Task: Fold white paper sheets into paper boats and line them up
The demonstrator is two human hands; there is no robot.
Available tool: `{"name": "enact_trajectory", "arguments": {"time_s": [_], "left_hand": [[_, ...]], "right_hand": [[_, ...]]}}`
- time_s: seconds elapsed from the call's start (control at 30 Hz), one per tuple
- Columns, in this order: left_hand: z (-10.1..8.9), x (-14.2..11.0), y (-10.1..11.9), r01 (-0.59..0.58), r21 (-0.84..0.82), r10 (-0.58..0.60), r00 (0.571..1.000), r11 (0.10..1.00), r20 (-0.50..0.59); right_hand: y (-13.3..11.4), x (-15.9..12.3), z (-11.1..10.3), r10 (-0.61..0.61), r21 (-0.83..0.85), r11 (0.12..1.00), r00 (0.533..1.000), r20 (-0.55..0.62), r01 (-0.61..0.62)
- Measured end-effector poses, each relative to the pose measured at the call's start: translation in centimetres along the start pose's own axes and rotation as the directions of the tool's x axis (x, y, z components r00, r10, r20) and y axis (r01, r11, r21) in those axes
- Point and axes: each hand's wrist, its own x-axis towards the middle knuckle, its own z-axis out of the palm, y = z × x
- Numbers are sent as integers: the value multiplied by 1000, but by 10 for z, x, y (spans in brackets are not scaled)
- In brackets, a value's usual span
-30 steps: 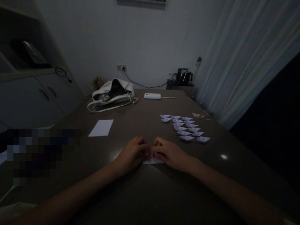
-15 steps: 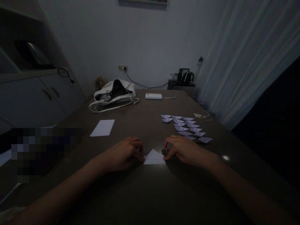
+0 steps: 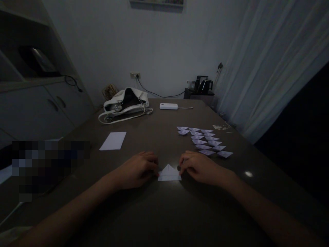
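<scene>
A small sheet of white paper, folded to a peak with a flat strip along its near edge, lies on the dark table between my hands. My left hand has its fingers curled, thumb and fingertips closed on the paper's left end. On the opposite end, my right hand pinches the paper's right corner between thumb and curled fingers. Beyond my right hand stand several folded paper boats in slanting rows. To the far left of my left hand is a stack of blank white paper.
A white handbag sits at the back left. Near the far edge lies a white power bank with a short cable. Scraps of paper are by the right edge. A black kettle stands past the table. A blurred patch covers the left side.
My right hand's fingers have closed in toward the thumb at the paper's right end. The left hand and the folded paper have hardly moved.
</scene>
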Motion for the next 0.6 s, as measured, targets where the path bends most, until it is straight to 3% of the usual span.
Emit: {"name": "enact_trajectory", "arguments": {"time_s": [0.2, 0.33, 0.6], "left_hand": [[13, 4, 2, 136, -38, -141, 976, 990, -164], [22, 8, 7, 178, -24, -180, 975, 984, -134], [26, 8, 9, 139, -90, -152, 977, 986, -153]], "right_hand": [[-9, 2, 1, 66, -39, 997, 992, -111, -70], [-10, 4, 6, 92, -48, 994, 992, -91, -96], [-5, 7, 18, 125, 38, 992, 989, -80, -122]]}}
